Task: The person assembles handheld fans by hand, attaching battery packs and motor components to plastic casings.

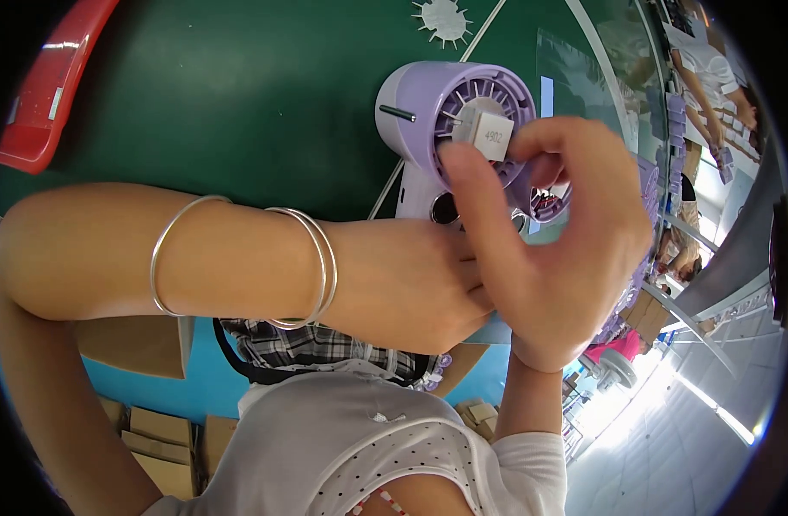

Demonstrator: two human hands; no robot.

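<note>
A lilac handheld fan [398,107] lies on the green work surface, its round head facing up and showing inner ribs. Over the middle of that head, the thumb and index finger of my right hand [575,232] pinch a small white square plate [494,136]. Beneath the plate shows a grey metal disc [465,116] with thin spokes. My left hand [424,279] reaches across from the left and closes around the fan's lower part. My right hand covers some of its curled fingers. A dark pin [397,113] sticks out of the fan's side.
A red plastic tray [46,103] stands at the far left. Beyond the fan lies a toothed silver disc [443,21] beside a white cord [483,31]. Purple parts line the right side, with people working beyond. Cardboard boxes [160,434] sit below.
</note>
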